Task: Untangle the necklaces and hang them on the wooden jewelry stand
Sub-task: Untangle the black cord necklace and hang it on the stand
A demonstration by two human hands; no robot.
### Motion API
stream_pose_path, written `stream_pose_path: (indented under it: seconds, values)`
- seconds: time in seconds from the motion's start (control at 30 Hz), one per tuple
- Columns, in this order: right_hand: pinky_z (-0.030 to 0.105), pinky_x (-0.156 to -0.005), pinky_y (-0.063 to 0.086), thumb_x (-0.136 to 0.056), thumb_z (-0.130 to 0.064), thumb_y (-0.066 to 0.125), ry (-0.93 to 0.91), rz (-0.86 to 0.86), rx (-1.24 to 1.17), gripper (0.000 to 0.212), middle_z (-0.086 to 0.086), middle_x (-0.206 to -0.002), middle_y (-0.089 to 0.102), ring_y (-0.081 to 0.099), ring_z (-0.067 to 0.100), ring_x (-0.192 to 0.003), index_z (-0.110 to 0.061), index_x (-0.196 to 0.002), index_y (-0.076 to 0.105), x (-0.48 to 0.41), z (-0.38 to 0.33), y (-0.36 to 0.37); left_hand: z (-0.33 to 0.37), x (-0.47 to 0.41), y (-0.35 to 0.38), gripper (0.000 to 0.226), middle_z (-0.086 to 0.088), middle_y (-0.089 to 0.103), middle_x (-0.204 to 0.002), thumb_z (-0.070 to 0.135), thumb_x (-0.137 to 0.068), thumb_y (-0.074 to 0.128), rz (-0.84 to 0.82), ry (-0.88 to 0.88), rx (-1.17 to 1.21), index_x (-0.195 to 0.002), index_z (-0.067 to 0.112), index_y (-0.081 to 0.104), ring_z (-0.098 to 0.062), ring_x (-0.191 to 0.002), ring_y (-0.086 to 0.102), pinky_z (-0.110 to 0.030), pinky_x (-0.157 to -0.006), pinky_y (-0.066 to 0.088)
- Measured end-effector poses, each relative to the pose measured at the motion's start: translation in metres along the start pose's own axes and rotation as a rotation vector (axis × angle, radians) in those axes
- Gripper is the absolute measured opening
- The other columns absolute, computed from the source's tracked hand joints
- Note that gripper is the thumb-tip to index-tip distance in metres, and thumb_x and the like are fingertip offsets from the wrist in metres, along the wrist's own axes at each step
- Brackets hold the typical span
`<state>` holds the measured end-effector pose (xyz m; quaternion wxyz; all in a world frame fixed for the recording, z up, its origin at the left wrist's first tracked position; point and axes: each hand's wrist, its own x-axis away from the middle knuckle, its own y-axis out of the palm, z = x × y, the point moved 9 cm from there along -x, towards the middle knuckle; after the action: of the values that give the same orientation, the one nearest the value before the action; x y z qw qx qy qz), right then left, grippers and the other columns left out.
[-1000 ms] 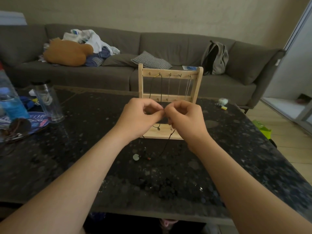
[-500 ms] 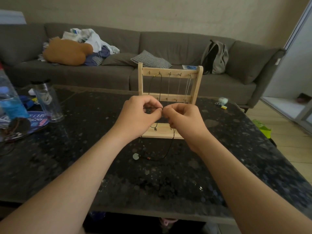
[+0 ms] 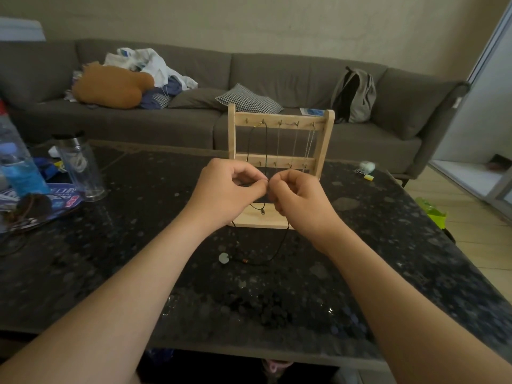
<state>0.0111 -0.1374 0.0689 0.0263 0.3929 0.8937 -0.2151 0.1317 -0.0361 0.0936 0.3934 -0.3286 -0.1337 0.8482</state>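
Thin black cord (image 3: 283,240); pale slatted wooden stand (image 3: 288,119).

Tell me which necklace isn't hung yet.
The black cord with the pale round pendant: the left hand and right hand pinch it and its loop lies on the table. The other black cord and the thin chains hang from the stand.
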Motion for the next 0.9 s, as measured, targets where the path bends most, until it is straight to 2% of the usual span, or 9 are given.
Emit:
stream_pose_path:
  seconds: [0.13, 0.27, 0.43, 0.67, 0.9]
  values:
    - [0.025, -0.066, 0.05, -0.112, -0.023, 0.049, 0.013, -0.082, 0.015, 0.02, -0.002, -0.077, 0.061, 0.055, 0.004, -0.064, -0.017, -0.103, 0.067, 0.001, -0.001, 0.008, -0.008, 0.0, 0.001, 0.007, 0.013, 0.08, -0.088, 0.023, -0.095, 0.079, -0.014, -0.085, 0.074, -0.096, 0.025, 0.085, 0.0, -0.09, 0.073, -0.019, -0.082, 0.055]
    - [0.028, -0.07, 0.05, -0.111, -0.019, 0.05, 0.004, -0.121, 0.002, 0.022, 0.0, -0.078, 0.062, 0.059, 0.013, -0.072, -0.015, -0.098, 0.067, 0.002, -0.002, 0.008, -0.008, -0.001, 0.002, 0.005, 0.013, 0.079, -0.084, 0.023, -0.09, 0.08, -0.025, -0.084, 0.048, -0.092, 0.026, 0.085, 0.0, -0.087, 0.073, -0.02, -0.082, 0.056]
    - [0.026, -0.068, 0.052, -0.111, -0.016, 0.052, 0.004, -0.109, 0.003, 0.021, -0.001, -0.076, 0.065, 0.063, 0.008, -0.067, -0.014, -0.098, 0.068, 0.001, 0.0, 0.002, -0.008, -0.002, -0.002, 0.005, 0.011, 0.08, -0.083, 0.02, -0.087, 0.083, -0.021, -0.067, 0.042, -0.09, 0.024, 0.085, -0.005, -0.085, 0.075, -0.028, -0.085, 0.062]
    - [0.016, -0.064, 0.05, -0.111, -0.017, 0.054, -0.019, -0.092, 0.029, 0.02, 0.0, -0.077, 0.067, 0.062, 0.002, -0.064, -0.012, -0.102, 0.071, 0.0, 0.0, -0.002, -0.005, 0.001, 0.001, 0.006, 0.009, 0.079, -0.084, 0.021, -0.086, 0.084, -0.004, -0.079, 0.033, -0.09, 0.025, 0.083, -0.004, -0.084, 0.075, -0.024, -0.081, 0.063]
    - [0.027, -0.072, 0.05, -0.11, -0.019, 0.056, -0.018, -0.107, 0.04, 0.02, 0.001, -0.077, 0.068, 0.065, 0.007, -0.067, -0.012, -0.101, 0.073, 0.001, 0.001, 0.0, -0.004, 0.002, 0.005, 0.006, 0.01, 0.078, -0.084, 0.022, -0.089, 0.08, -0.049, -0.085, 0.016, -0.088, 0.028, 0.08, -0.004, -0.085, 0.074, -0.024, -0.082, 0.062]
